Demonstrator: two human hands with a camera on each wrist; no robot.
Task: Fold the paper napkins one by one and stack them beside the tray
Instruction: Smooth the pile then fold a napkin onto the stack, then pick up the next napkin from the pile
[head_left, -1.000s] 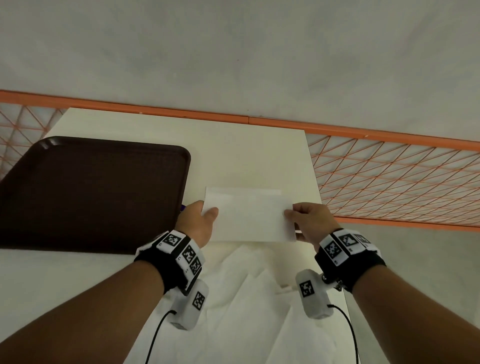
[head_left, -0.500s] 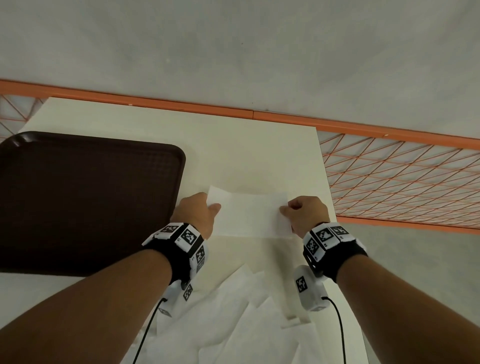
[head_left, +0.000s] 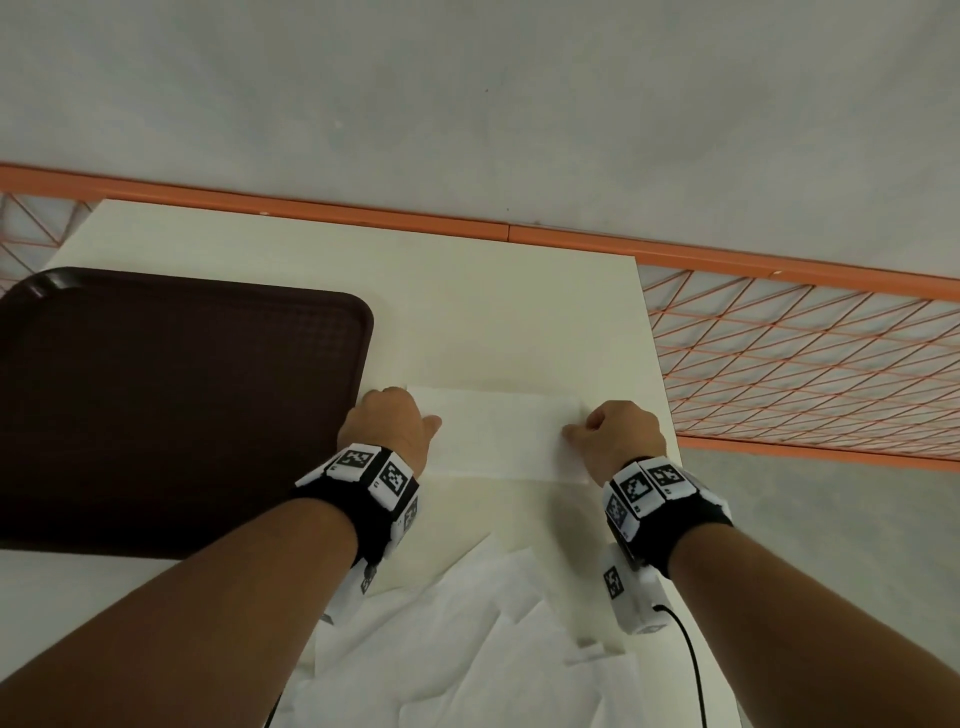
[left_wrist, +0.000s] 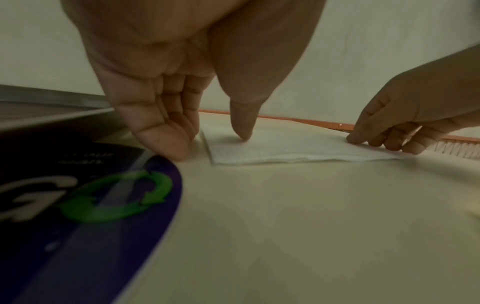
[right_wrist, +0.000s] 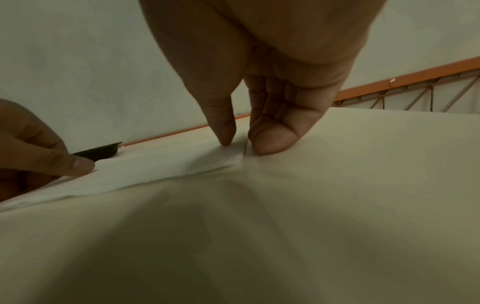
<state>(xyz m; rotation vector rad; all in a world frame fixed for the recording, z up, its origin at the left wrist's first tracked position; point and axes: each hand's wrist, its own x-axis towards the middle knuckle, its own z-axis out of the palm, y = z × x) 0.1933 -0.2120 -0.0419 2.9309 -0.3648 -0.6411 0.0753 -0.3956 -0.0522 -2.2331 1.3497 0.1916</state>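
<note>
Item: folded white paper napkin (head_left: 498, 431), a flat rectangular strip lying on the cream rectangular tabletop (head_left: 467, 291), just right of the dark brown textured plastic tray (head_left: 171, 405).

Left hand (head_left: 387, 426): at the napkin's left end. Thumb tip presses down on the napkin's top surface; the other fingers (left_wrist: 166, 131) are curled together with tips on the tabletop at the napkin's left edge. Whether they catch the paper cannot be told.

Right hand (head_left: 621, 434): at the napkin's right end. Thumb tip presses the napkin near its right edge; curled fingers (right_wrist: 275, 139) rest on the tabletop touching that edge. A grip beneath the paper cannot be told.

Loose pile of unfolded white paper napkins (head_left: 457, 639): crumpled, overlapping, on the near part of the tabletop below the forearms.

Dark blue printed sheet with a green circular-arrow mark (left_wrist: 85, 205): flat beside the left hand, by the tray.

Surroundings: orange metal mesh railing (head_left: 800, 353) to the right, grey wall (head_left: 467, 104) behind.
</note>
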